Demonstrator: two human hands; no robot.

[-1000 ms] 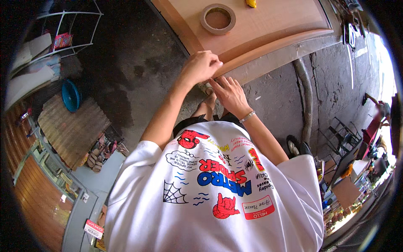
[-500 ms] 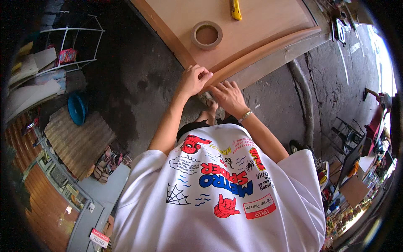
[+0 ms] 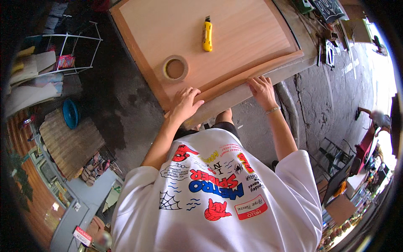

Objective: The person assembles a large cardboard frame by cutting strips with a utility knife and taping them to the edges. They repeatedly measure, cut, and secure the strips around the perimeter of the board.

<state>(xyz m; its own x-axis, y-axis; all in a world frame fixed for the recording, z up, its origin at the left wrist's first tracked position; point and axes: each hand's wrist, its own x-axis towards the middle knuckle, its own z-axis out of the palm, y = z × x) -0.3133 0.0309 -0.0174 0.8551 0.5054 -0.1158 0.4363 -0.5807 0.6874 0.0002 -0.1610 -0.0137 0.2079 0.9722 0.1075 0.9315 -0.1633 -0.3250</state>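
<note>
A flat wooden panel (image 3: 235, 46) lies before me, bordered by brown tape. Along its near edge runs a brown tape strip (image 3: 235, 79), slightly raised. My left hand (image 3: 184, 104) rests at the near left corner, fingers laid on the tape and thumb apart. Farther right along the same edge, my right hand (image 3: 262, 93) touches the strip with its fingertips, fingers loosely spread; its thumb is partly hidden. Just beyond the left hand a tape roll (image 3: 186, 69) lies flat on the panel. A yellow utility knife (image 3: 208, 37) lies near the panel's middle, beyond the roll.
The panel sits on a grey support whose ledge (image 3: 289, 71) shows past the near edge. At left are a white metal rack (image 3: 65, 42), a blue basin (image 3: 71, 114) and a corrugated sheet (image 3: 71, 138). Tools and scraps (image 3: 327, 46) lie at far right. A person (image 3: 380, 119) is in the distance.
My hands have moved apart: the right slid right along the near edge, the left shifted a little left and down. The panel, roll and knife now appear lower and further left in view.
</note>
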